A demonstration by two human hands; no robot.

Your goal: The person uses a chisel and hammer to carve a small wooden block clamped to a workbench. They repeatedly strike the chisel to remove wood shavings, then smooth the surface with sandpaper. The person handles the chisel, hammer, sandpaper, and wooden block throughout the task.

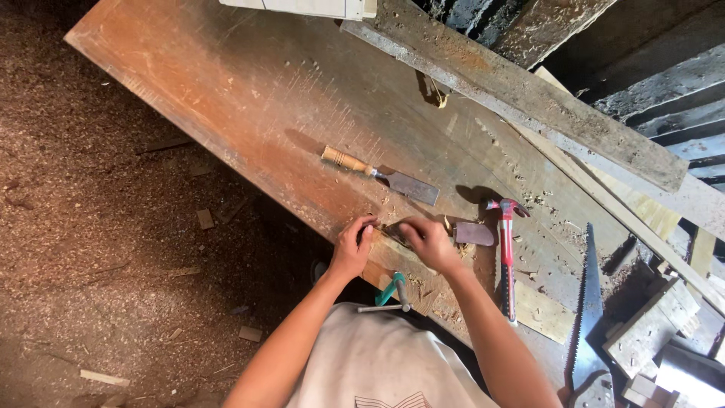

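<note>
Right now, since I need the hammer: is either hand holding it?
No, the hammer lies alone on the bench.

**Worktop surface: condition and contents**

Worn reddish-brown wooden plank worktop (226,91), scratched and dusted with shavings. Lying directly on it: a wide steel chisel with turned wooden handle (380,176); a red-handled claw hammer (506,253); a toothed handsaw (587,310) near the right end; a weathered grey board (521,94) along the far edge.

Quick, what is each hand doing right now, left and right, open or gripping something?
Left hand: curled on the near end of a small wood piece at the workbench edge.
Right hand: closed over the same piece.
</note>
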